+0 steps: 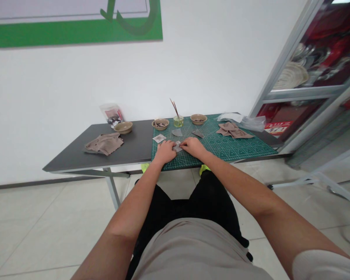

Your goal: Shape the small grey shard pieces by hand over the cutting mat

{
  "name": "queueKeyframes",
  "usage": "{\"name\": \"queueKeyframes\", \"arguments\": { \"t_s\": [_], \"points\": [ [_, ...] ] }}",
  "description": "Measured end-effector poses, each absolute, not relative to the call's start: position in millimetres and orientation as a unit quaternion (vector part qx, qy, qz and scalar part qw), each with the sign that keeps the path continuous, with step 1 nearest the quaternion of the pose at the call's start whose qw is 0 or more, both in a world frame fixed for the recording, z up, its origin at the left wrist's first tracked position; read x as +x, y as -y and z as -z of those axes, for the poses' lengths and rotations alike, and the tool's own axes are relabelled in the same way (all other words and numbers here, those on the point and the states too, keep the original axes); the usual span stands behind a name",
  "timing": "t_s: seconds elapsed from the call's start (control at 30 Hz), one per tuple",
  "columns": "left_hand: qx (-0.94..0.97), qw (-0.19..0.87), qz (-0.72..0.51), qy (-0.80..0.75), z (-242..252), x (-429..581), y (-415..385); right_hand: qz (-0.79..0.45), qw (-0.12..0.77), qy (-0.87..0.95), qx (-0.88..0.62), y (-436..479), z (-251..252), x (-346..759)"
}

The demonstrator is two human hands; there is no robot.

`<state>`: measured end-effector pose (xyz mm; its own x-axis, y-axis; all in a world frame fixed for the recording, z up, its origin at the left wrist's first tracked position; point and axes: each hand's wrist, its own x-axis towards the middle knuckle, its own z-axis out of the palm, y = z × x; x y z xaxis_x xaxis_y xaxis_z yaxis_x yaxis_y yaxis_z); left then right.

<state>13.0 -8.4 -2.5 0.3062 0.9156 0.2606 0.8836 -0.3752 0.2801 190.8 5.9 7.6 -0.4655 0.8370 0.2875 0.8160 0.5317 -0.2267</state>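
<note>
My left hand (165, 151) and my right hand (193, 146) rest on the green cutting mat (236, 146), fingers curled and pinching a small grey piece (177, 147) between them. Just beyond lie a white square patch (159, 138) and two more grey pieces (177, 132) (198, 133). A small glass of yellow liquid with thin sticks (178, 120) stands behind them, flanked by two tan bowls (160, 124) (198, 119).
The dark table (128, 147) stands against a white wall. On its left lie a beige cloth (104, 143), a third bowl (123, 127) and a clear bag (112, 114). Another cloth (232, 130) and clear plastic (242, 119) lie at the right. A metal shelf (309, 93) stands further right.
</note>
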Motion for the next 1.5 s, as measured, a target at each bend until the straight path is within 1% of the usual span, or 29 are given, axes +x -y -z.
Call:
{"name": "queueKeyframes", "arguments": {
  "t_s": [0.07, 0.17, 0.33, 0.47, 0.57, 0.77, 1.0, 1.13, 1.3, 1.5],
  "points": [
    [0.816, 0.072, -0.193, -0.539, 4.1, 7.1, 4.0, -0.020, 0.185, 0.856, -0.483, -9.2, -6.9, 183.7],
    [0.822, 0.085, -0.215, -0.520, 6.6, -0.3, 1.3, -0.011, 0.191, 0.865, -0.463, -8.5, -2.9, 175.2],
    [0.825, 0.073, -0.217, -0.517, 8.6, -2.2, 3.3, -0.017, 0.184, 0.881, -0.435, -2.2, -0.9, 187.3],
    [0.824, 0.073, -0.207, -0.522, 8.1, -0.2, 3.7, -0.003, 0.170, 0.871, -0.461, -5.5, -7.0, 193.0],
    [0.814, 0.050, -0.213, -0.537, 7.4, 0.5, 4.7, 0.013, 0.159, 0.866, -0.474, -8.2, -7.5, 182.7],
    [0.814, 0.021, -0.183, -0.551, 3.3, 2.3, 12.1, 0.009, 0.186, 0.893, -0.411, -2.9, 1.3, 179.7],
    [0.813, 0.004, -0.153, -0.562, -2.4, 5.4, 16.9, 0.008, 0.185, 0.866, -0.464, -9.0, -4.4, 179.6],
    [0.812, 0.005, -0.157, -0.562, -2.1, 4.9, 16.8, -0.003, 0.200, 0.874, -0.442, -7.3, 0.1, 170.2],
    [0.811, 0.004, -0.164, -0.561, -1.3, 5.1, 18.0, -0.029, 0.218, 0.885, -0.410, -8.0, 3.3, 186.4],
    [0.808, -0.009, -0.159, -0.567, -2.2, 6.9, 19.7, -0.042, 0.249, 0.858, -0.446, -15.7, 2.0, 178.9]
  ]
}}
